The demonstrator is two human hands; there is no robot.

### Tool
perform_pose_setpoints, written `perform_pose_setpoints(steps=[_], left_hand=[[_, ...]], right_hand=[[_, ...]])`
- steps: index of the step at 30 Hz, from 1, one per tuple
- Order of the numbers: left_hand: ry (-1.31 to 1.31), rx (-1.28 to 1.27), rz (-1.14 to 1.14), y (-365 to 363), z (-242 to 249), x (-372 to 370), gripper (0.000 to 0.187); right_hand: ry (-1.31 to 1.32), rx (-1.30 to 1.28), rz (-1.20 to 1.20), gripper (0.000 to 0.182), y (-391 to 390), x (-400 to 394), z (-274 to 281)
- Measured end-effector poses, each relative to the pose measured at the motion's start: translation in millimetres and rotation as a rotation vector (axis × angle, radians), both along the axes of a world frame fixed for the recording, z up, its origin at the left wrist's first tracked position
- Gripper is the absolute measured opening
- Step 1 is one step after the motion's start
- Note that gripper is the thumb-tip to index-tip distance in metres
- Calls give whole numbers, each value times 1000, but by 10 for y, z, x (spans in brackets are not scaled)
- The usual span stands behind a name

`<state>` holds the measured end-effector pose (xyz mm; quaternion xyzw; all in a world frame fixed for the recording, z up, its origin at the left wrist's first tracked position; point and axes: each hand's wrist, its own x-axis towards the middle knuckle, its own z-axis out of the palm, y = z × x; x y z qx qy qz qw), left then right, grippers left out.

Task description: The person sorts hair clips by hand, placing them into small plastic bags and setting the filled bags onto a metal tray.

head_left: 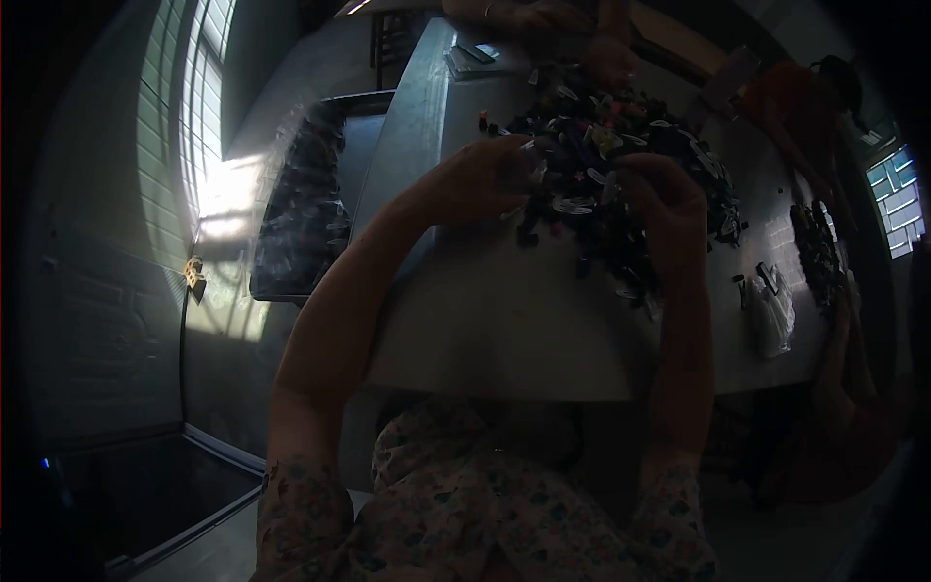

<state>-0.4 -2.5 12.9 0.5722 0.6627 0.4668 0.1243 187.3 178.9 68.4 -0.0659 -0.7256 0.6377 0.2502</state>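
Observation:
A heap of small dark pieces (pixel 582 145), mixed with pale oval loops that look like hair clips, covers the far middle of the table. My left hand (pixel 485 181) is at the heap's left edge, its fingers closed around a small translucent, whitish thing (pixel 530 163) too dim to name. Across the heap, my right hand (pixel 667 199) pinches with thumb and bent fingers at a small pale piece (pixel 610 186). The two hands are apart, with several loose pieces lying between them.
Clear plastic bags (pixel 774 315) lie on the table (pixel 485 330) at right. A dark tray (pixel 291 213) full of pieces stands at left. Another person's hand (pixel 609 63) reaches over the heap's far side. More people sit at right, near a second pile (pixel 817 247).

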Motion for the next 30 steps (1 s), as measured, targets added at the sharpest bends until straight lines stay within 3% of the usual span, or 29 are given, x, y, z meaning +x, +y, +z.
perform_pose_setpoints(steps=[2, 9, 15, 23, 27, 30], left_hand=[[-47, 14, -31, 2, 22, 24, 66], [-21, -76, -62, -15, 204, 198, 71], [-1, -24, -117, -24, 261, 260, 72], [-32, -33, -137, -7, 284, 261, 70], [-80, -26, -154, -10, 307, 288, 49], [-77, -39, -153, -12, 301, 290, 36]], right_hand=[[153, 22, 48, 17, -17, 14, -34], [22, -34, 105, 17, -222, 22, 13], [-17, 74, 48, 21, -295, -6, 0], [205, -29, -94, 20, -316, 25, 2], [291, -77, -100, 18, -374, 8, -54], [385, 131, -82, 17, -323, -33, -150]])
